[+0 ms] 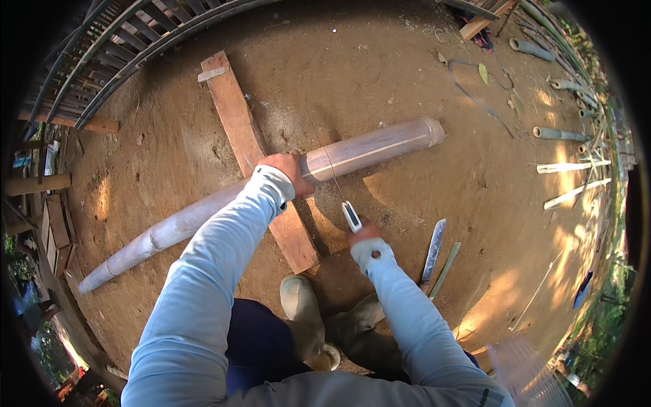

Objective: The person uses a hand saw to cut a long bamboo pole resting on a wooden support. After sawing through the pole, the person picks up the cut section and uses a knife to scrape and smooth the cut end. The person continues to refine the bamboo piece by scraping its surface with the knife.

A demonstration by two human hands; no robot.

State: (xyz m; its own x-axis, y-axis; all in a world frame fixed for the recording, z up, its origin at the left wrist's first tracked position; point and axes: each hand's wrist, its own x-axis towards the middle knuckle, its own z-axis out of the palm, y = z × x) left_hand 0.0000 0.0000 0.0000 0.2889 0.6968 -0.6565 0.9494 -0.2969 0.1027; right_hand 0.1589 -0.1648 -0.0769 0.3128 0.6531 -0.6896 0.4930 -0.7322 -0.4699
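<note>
A thick, greyish-brown bamboo pole (380,147) lies slantwise across a reddish wooden plank (234,115) on the ground. My left hand (289,169) presses on the pole above the plank, its fingers wrapped round it. In my right hand (366,233) is a handsaw (351,216) with a white and dark handle. The saw's thin blade reaches away from me and crosses the pole just right of my left hand. A pale scraped strip runs along the pole there. How deep the blade sits in the bamboo, I cannot tell.
My boots (300,305) stand close behind the plank. Right of them lie a machete-like blade (434,251) and a green bamboo strip (445,271). Cut bamboo poles (559,133) lie along the right side. A slatted bamboo structure (135,41) stands at the far left.
</note>
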